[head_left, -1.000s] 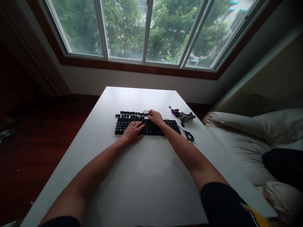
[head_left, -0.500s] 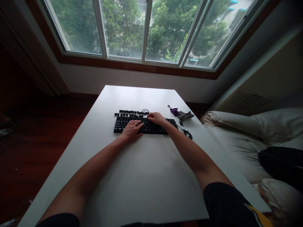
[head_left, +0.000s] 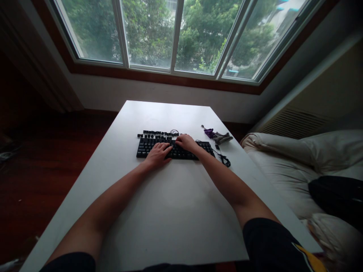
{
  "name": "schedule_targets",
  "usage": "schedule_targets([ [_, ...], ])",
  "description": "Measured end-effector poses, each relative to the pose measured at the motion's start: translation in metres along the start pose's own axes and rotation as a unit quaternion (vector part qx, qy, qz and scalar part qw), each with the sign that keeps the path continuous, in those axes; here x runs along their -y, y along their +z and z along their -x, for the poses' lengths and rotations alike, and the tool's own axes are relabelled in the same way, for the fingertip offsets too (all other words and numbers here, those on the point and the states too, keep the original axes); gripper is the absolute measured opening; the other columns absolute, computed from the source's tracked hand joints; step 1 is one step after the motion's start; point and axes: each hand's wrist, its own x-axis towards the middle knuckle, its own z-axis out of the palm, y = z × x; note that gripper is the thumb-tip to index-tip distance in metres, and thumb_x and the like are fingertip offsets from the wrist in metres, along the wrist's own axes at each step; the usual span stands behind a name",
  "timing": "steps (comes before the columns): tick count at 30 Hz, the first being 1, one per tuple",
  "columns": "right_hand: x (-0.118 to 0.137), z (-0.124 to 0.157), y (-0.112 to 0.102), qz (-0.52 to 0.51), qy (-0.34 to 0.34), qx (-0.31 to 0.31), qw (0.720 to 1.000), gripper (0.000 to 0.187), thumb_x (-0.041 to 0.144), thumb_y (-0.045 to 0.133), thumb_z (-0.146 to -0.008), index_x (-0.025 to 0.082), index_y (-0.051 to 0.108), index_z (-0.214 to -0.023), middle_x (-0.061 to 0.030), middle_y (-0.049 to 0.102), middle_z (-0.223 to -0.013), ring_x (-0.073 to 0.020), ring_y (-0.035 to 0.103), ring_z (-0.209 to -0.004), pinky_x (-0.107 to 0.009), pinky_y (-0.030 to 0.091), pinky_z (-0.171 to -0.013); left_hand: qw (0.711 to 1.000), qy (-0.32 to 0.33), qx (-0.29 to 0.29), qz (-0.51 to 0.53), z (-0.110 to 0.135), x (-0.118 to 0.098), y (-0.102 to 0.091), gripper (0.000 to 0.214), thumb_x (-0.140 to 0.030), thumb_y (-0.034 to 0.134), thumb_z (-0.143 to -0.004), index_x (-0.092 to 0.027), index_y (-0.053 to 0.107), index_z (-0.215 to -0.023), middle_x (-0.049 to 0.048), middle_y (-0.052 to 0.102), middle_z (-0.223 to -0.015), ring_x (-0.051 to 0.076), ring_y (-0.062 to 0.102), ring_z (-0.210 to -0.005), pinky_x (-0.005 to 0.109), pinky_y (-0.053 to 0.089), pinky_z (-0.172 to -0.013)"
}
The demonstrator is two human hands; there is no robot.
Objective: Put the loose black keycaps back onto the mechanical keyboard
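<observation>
A black keyboard [head_left: 144, 147] lies on a white table [head_left: 181, 211], a person's left hand [head_left: 158, 153] resting on it, fingers slightly parted, the right hand [head_left: 185, 142] bunched near its far edge, its hold unclear, with loose keycaps [head_left: 149, 132] in rows just beyond.

This looks like a home. A pale sofa [head_left: 272, 166] stands near the right edge of the counter [head_left: 176, 211], a wide window [head_left: 176, 37] faces trees [head_left: 207, 34] beyond the far edge, and reddish floor [head_left: 51, 181] shows past the left.
</observation>
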Motion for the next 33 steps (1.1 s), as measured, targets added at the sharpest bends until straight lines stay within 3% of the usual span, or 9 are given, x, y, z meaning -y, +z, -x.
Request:
schedule_targets([
  [11, 0.007, 0.008, 0.016, -0.009, 0.021, -0.071, 0.997, 0.023, 0.034, 0.056, -0.1, 0.019, 0.072, -0.096, -0.0084, 0.067, -0.102, -0.0202, 0.059, -0.098, -0.029, 0.042, -0.088, 1.0, -0.003, -0.002, -0.001, -0.001, 0.0, 0.0, 0.058, -0.042, 0.065, -0.09, -0.021, 0.054, -0.143, 0.0137, 0.051, -0.146, 0.032, 0.045, -0.134, 0.05, 0.032, -0.116],
  [20, -0.01, 0.005, 0.026, -0.071, 0.104, -0.112, 0.986, 0.031, 0.022, 0.04, -0.101, 0.018, 0.071, -0.103, -0.0082, 0.07, -0.105, -0.0198, 0.061, -0.103, -0.03, 0.043, -0.096, 1.0, -0.005, -0.002, 0.003, -0.001, 0.0, 0.001, 0.058, -0.042, 0.065, -0.089, -0.023, 0.054, -0.143, 0.0124, 0.051, -0.147, 0.032, 0.044, -0.135, 0.051, 0.031, -0.117],
  [24, -0.007, 0.019, 0.025, -0.081, 0.09, -0.129, 0.984, 0.033, 0.019, 0.039, -0.1, 0.019, 0.071, -0.109, -0.0085, 0.069, -0.109, -0.021, 0.06, -0.108, -0.032, 0.044, -0.099, 1.0, -0.009, 0.001, 0.007, -0.001, 0.0, 0.002, 0.058, -0.041, 0.065, -0.089, -0.024, 0.054, -0.143, 0.0119, 0.051, -0.148, 0.032, 0.043, -0.136, 0.051, 0.031, -0.117],
  [27, -0.001, 0.034, 0.025, -0.064, 0.064, -0.138, 0.986, 0.033, 0.027, 0.042, -0.102, 0.02, 0.069, -0.119, -0.0102, 0.068, -0.117, -0.0233, 0.057, -0.115, -0.034, 0.042, -0.103, 1.0, -0.009, 0.003, 0.007, -0.001, 0.0, 0.002, 0.058, -0.042, 0.065, -0.089, -0.023, 0.054, -0.143, 0.0119, 0.051, -0.148, 0.032, 0.043, -0.135, 0.051, 0.032, -0.117],
  [33, 0.01, 0.059, 0.029, -0.027, -0.004, -0.134, 0.991, 0.051, 0.043, 0.045, -0.102, 0.015, 0.054, -0.144, -0.0141, 0.06, -0.138, -0.0284, 0.051, -0.128, -0.041, 0.037, -0.112, 1.0, -0.009, 0.002, 0.008, -0.001, 0.0, 0.002, 0.058, -0.04, 0.065, -0.089, -0.023, 0.054, -0.143, 0.012, 0.051, -0.147, 0.032, 0.044, -0.135, 0.051, 0.032, -0.117],
])
